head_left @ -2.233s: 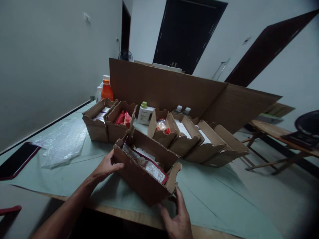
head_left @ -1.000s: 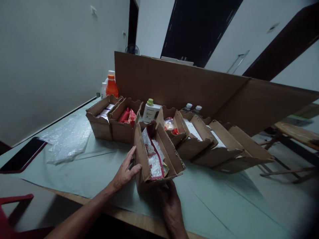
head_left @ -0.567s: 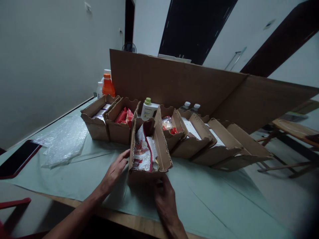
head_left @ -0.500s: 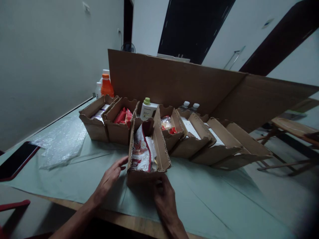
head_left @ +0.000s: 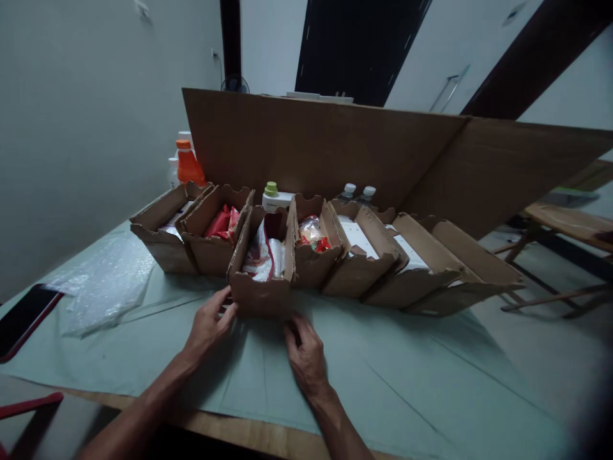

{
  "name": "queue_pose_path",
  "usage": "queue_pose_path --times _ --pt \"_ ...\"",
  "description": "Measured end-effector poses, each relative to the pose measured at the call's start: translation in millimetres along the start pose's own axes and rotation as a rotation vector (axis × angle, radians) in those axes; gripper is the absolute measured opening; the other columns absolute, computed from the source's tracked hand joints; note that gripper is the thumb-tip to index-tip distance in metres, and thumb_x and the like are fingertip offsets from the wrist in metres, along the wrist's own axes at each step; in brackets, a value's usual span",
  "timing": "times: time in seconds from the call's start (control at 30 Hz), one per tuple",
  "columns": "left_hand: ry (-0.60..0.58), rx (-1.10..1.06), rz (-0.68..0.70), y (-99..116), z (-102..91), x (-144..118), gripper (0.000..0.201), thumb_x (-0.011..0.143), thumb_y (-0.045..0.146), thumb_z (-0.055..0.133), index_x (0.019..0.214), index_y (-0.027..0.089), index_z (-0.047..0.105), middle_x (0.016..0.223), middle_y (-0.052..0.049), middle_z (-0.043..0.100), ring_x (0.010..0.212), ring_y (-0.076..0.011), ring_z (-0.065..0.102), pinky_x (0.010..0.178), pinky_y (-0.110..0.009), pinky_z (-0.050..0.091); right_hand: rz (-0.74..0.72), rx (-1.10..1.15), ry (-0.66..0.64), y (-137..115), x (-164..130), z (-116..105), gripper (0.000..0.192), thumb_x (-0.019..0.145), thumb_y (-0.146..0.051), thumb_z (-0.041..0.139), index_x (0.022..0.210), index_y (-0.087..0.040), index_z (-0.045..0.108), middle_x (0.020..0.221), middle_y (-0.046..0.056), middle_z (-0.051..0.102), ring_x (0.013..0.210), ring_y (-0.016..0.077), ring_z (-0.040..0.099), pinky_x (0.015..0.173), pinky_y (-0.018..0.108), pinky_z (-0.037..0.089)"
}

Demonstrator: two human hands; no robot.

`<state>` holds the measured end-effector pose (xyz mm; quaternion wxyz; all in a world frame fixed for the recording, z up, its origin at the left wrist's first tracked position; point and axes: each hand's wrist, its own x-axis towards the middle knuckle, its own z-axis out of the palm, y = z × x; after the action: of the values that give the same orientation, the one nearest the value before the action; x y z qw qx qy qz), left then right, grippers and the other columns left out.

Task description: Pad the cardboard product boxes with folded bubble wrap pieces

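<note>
From the head view, our left hand (head_left: 208, 322) rests at the near left corner of the narrow cardboard tray (head_left: 261, 295), its fingers (head_left: 225, 305) curled and touching the tray's front wall. Our right hand (head_left: 304, 348) lies on the green surface (head_left: 407, 390) just before the tray's near right corner, fingers loosely bent together; whether they touch the cardboard we cannot tell. Neither hand is clamped on anything.

The tray holds a red-and-white packet (head_left: 261, 252) and sits in the gap of a row of like trays: the tray with red pouches (head_left: 211, 237) is on its left, the tray with small wrapped sweets (head_left: 313, 252) on its right, both touching it or nearly so. Its front wall stands a little nearer to us than theirs.

We judge the step in hand to be seating this tray into the row. The next move calls for a light, even push from both hands, kept straight so the neighbours are not nudged.

A tall cardboard sheet (head_left: 311, 147) stands behind the row, an orange bottle (head_left: 188, 165) at its left end.
</note>
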<state>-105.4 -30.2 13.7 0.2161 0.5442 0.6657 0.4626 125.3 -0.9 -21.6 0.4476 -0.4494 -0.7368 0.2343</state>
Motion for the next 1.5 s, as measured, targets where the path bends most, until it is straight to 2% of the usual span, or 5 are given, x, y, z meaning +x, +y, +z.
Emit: queue_pose_path --times 0.2,0.57,1.1,1.3,1.5 --pt "0.000 0.466 -0.118 12.2 9.7 44.5 0.032 0.093 0.036 0.052 0.108 0.020 0.074 0.094 -0.009 0.078 0.083 -0.0228 0.069 0.070 -0.028 0.042 -0.036 -0.025 -0.015 2.4 -5.2 0.7 0.030 0.094 -0.019 0.047 0.116 -0.022 0.068 0.114 0.009 0.071 0.108 0.0213 0.068 0.097 0.035 0.055" --pt "0.044 0.522 -0.165 9.1 35.5 70.8 0.032 0.096 0.033 0.048 0.104 0.018 0.076 0.096 -0.013 0.078 0.086 -0.0238 0.069 0.068 -0.028 0.038 -0.118 -0.126 -0.011 8.3 -8.0 6.1 0.028 0.094 -0.016 0.048 0.112 -0.018 0.068 0.114 0.011 0.071 0.107 0.0225 0.068 0.094 0.036 0.057" --pt "-0.145 0.296 0.396 -36.9 6.1 -49.1 0.017 0.088 0.020 0.057 0.095 0.019 0.073 0.113 -0.011 0.072 0.108 -0.0277 0.063 0.094 -0.044 0.049 -0.162 -0.127 -0.027 8.1 -2.2 3.9 0.023 0.095 -0.018 0.049 0.104 -0.018 0.071 0.106 0.010 0.074 0.099 0.0215 0.071 0.091 0.036 0.057" --pt "-0.082 0.107 0.375 -32.1 3.7 -41.5 0.015 0.091 0.019 0.056 0.085 0.018 0.070 0.086 -0.006 0.073 0.090 -0.0223 0.067 0.086 -0.039 0.050 -0.221 -0.122 -0.101 -29.3 20.1 12.5 0.024 0.093 -0.017 0.050 0.106 -0.020 0.070 0.102 0.007 0.075 0.092 0.0181 0.072 0.081 0.028 0.058" --pt "0.091 0.000 0.361 -28.3 1.2 -41.7 0.015 0.092 0.018 0.055 0.086 0.018 0.069 0.085 -0.006 0.072 0.083 -0.0205 0.066 0.078 -0.035 0.053 -0.214 0.023 -0.148 -105.9 99.7 44.8 0.043 0.093 -0.022 0.051 0.136 -0.018 0.055 0.098 0.004 0.074 0.087 0.0147 0.070 0.083 0.025 0.053"
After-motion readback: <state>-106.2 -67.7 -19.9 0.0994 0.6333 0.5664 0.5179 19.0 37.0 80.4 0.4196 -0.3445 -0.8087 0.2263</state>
